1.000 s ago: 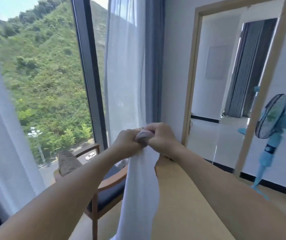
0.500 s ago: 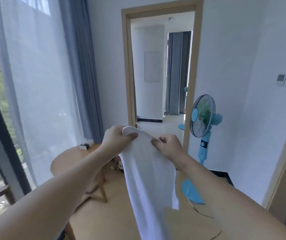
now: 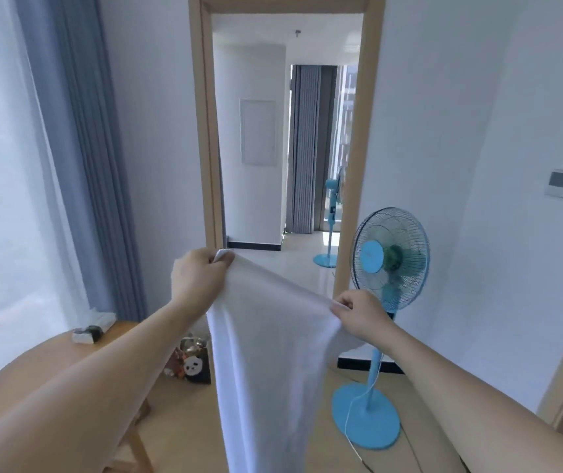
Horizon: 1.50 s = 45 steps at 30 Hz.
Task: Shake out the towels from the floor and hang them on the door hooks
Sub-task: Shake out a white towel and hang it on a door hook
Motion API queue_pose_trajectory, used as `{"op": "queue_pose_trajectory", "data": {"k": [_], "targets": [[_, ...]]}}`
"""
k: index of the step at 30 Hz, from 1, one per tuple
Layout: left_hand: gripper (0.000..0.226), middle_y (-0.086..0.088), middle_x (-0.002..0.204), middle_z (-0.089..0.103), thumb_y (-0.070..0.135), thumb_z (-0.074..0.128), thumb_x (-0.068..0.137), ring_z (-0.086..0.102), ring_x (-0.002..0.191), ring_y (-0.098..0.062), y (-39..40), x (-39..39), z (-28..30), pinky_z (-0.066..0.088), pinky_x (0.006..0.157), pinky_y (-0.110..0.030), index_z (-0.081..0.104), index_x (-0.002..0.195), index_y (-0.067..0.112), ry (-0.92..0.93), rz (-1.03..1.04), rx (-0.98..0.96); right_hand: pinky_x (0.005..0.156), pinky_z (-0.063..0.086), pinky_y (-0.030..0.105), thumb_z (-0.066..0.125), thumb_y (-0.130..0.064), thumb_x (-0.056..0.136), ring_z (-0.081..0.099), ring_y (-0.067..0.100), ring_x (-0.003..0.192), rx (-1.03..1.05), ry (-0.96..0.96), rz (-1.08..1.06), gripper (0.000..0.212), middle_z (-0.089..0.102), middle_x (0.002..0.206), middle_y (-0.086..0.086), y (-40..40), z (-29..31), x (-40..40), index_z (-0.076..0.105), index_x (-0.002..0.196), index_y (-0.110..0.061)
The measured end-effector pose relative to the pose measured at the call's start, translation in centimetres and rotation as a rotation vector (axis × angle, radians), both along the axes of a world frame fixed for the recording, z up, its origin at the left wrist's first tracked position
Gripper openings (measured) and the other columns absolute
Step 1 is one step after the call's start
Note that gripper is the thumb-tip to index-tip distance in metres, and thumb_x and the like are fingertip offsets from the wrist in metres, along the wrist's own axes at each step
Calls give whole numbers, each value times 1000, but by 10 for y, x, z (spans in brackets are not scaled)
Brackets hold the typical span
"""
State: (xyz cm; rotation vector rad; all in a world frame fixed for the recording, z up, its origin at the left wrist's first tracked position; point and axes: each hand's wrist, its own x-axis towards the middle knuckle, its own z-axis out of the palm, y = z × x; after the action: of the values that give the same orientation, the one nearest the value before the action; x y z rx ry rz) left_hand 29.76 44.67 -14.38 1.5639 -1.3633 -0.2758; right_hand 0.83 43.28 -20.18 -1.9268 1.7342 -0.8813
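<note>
Since the earlier frame both hands have drawn apart, spreading the white towel (image 3: 266,353) wider. Left hand (image 3: 198,278) pinches one top corner, held higher; right hand (image 3: 358,314) pinches the other. Each grip is closed on cloth. Towel hangs before the doorway (image 3: 205,131), beside a blue fan (image 3: 389,259) and round table (image 3: 34,370).
</note>
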Motion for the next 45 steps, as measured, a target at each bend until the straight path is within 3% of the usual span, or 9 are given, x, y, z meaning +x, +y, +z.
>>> {"op": "queue_pose_trajectory", "data": {"k": [7,9,12,17,22,27,31,38,45], "targets": [[46,1,52,34,32,57,92,34,56,-21,-70,80,-20,26,56,-33,39,52,17,45,179,-17,58,35,29,64,-25,95,47,17,64,-4,5,85,32,48,65,-1,-114,4,51,52,68,-15],[48,3,50,34,31,57,93,35,57,-21,-81,105,-24,25,54,-33,42,49,18,57,251,-14,55,35,26,64,-24,95,49,16,66,-15,38,147,27,52,67,-1,-146,6,76,58,71,-15],[48,3,50,35,31,57,94,36,58,-22,-97,142,-24,24,53,-34,41,51,15,49,390,-10,59,39,26,65,-19,93,54,19,72,-46,35,272,19,58,72,1,-196,8,118,65,76,-11],[47,3,50,26,28,58,90,28,58,-24,-111,189,-11,19,57,-35,34,52,15,64,628,-63,58,37,24,65,-16,92,53,14,69,-73,93,558,25,57,70,-6,-280,27,189,60,69,-22],[45,-2,56,23,27,60,88,25,61,-25,-110,217,10,19,60,-35,32,54,17,61,828,-94,63,42,30,64,-21,95,59,19,74,-101,116,754,17,66,77,3,-344,57,244,66,78,-19],[44,-2,58,21,27,59,89,21,61,-21,-108,219,27,16,58,-34,33,56,14,64,988,-151,53,40,25,62,-19,96,52,16,59,-152,-30,862,17,60,66,0,-382,83,279,69,84,-10],[40,-3,56,36,31,61,90,30,56,-19,-108,226,43,26,56,-30,54,59,7,16,1091,-170,56,41,26,62,-18,96,53,17,63,-181,-111,935,16,60,69,0,-402,98,301,68,84,-9],[45,-1,55,30,31,63,89,27,57,-22,-121,254,64,25,58,-31,41,53,15,-12,1155,-230,59,39,25,61,-18,98,54,12,67,-250,-167,1015,14,61,74,-3,-427,120,342,68,86,-13],[45,-5,56,37,38,63,88,32,56,-21,-147,326,60,31,58,-32,53,63,3,-20,1211,-232,62,41,22,59,-13,98,55,9,73,-309,-124,1039,12,63,81,-2,-465,127,423,69,92,-12]]}}
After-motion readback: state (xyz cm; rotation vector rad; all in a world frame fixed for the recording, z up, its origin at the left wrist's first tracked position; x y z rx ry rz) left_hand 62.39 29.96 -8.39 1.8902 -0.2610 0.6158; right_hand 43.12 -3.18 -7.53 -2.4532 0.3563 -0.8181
